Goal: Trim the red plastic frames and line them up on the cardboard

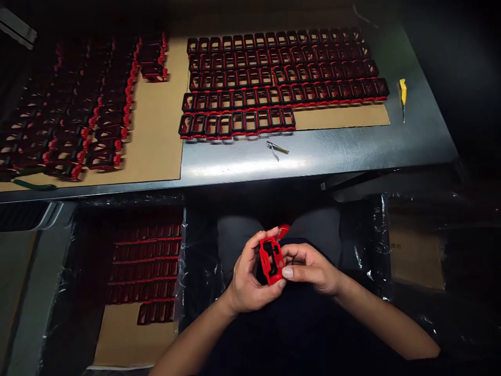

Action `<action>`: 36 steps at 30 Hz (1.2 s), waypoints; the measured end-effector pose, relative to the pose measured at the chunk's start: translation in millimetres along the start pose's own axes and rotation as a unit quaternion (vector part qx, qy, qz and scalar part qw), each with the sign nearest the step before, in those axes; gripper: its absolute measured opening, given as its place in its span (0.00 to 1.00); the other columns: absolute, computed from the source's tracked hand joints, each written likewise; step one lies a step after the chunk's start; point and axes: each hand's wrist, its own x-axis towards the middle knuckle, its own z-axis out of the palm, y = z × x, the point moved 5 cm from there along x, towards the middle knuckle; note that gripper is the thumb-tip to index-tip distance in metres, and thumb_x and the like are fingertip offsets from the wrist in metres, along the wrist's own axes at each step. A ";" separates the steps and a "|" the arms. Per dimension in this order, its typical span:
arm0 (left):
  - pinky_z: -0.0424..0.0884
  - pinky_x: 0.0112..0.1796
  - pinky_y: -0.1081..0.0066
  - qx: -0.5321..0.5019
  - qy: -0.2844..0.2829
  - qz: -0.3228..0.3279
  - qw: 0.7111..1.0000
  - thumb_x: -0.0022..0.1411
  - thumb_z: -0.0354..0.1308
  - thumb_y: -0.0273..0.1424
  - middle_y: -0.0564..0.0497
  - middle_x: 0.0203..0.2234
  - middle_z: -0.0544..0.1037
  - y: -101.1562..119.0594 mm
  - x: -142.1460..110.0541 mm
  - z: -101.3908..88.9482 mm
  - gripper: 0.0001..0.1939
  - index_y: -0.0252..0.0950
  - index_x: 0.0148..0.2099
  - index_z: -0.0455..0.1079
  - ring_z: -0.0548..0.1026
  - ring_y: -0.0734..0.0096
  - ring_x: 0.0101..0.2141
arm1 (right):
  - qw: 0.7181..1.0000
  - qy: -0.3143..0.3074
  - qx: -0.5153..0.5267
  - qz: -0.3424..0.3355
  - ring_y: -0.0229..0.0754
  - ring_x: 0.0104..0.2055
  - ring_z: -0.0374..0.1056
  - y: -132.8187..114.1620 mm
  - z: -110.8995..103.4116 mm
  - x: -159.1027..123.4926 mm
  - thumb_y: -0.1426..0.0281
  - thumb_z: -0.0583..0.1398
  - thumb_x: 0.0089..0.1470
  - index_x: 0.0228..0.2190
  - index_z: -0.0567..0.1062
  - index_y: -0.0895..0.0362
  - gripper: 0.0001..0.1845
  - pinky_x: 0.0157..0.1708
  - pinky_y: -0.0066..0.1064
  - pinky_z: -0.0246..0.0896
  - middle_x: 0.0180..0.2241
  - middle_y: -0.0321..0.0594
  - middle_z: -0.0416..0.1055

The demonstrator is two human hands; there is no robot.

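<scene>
left hand (252,287): fingers are clamping around the red frame (266,259), near, over the lap (318,232)
right hand (313,269): thumb and fingers are pinching its right edge
far frames (244,123): standing packed in rows on cardboard (344,116)
risk: the red frame could be slipping or cracking (my judgement) if both grips are pulling unevenly

Metal table (426,143) stretching before me, nine o'clock round to three, grey top scuffed at two. Light glaring off its near edge at twelve, just ahead of me. Beyond table, eleven to two, room sunk in blackness; walls too dark for me to tell. Dull grey floor (45,282) at eight, faint yellowish line along it.
</scene>
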 end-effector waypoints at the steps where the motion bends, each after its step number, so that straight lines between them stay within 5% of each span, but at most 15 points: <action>1: 0.69 0.58 0.46 -0.005 0.001 -0.009 1.000 0.59 0.65 0.34 0.33 0.63 0.66 -1.9 -0.5 0.2 0.42 0.42 0.70 0.49 0.68 0.48 0.61 | 1.000 0.021 -0.018 -0.006 0.37 0.33 0.71 -0.7 -0.4 -0.5 0.58 0.69 0.52 0.39 0.79 0.59 0.19 0.38 0.29 0.66 0.32 0.38 0.76; 10: 0.71 0.54 0.46 0.076 0.023 0.002 0.997 0.54 0.67 0.33 0.34 0.60 0.67 -4.9 7.5 -2.6 0.37 0.41 0.63 0.55 0.70 0.48 0.59 | 0.953 0.154 -0.233 -0.116 0.41 0.36 0.75 -20.4 4.6 -7.6 0.69 0.68 0.49 0.38 0.77 0.55 0.12 0.37 0.32 0.75 0.36 0.39 0.76; 16: 0.71 0.53 0.44 0.211 0.048 0.082 0.973 0.52 0.71 0.40 0.34 0.56 0.71 0.1 16.9 -3.3 0.41 0.38 0.63 0.57 0.71 0.47 0.57 | 0.839 0.202 -0.419 -0.281 0.44 0.40 0.72 -41.4 13.4 -14.6 0.74 0.67 0.46 0.40 0.75 0.53 0.16 0.39 0.35 0.72 0.39 0.41 0.73; 23: 0.74 0.52 0.45 0.244 0.025 0.067 0.967 0.53 0.70 0.43 0.35 0.55 0.73 2.9 20.4 -0.3 0.42 0.38 0.65 0.57 0.73 0.47 0.55 | 0.784 0.214 -0.496 -0.306 0.45 0.37 0.72 -48.4 17.3 -18.2 0.69 0.68 0.49 0.39 0.77 0.54 0.13 0.35 0.36 0.72 0.36 0.42 0.72; 32: 0.72 0.54 0.47 0.181 -0.031 -0.015 0.983 0.51 0.71 0.42 0.37 0.53 0.75 -5.9 20.5 3.5 0.40 0.38 0.63 0.61 0.73 0.48 0.55 | 0.759 0.231 -0.527 -0.305 0.47 0.38 0.71 -47.9 12.7 -18.3 0.61 0.70 0.49 0.38 0.78 0.53 0.15 0.36 0.39 0.72 0.36 0.44 0.72; 36: 0.73 0.55 0.50 0.096 -0.054 -0.069 0.992 0.53 0.69 0.43 0.40 0.55 0.75 -10.7 19.2 5.4 0.40 0.40 0.64 0.61 0.74 0.50 0.54 | 0.783 0.223 -0.498 -0.298 0.48 0.41 0.71 -46.4 9.2 -19.2 0.60 0.71 0.48 0.38 0.79 0.54 0.16 0.39 0.40 0.72 0.37 0.44 0.71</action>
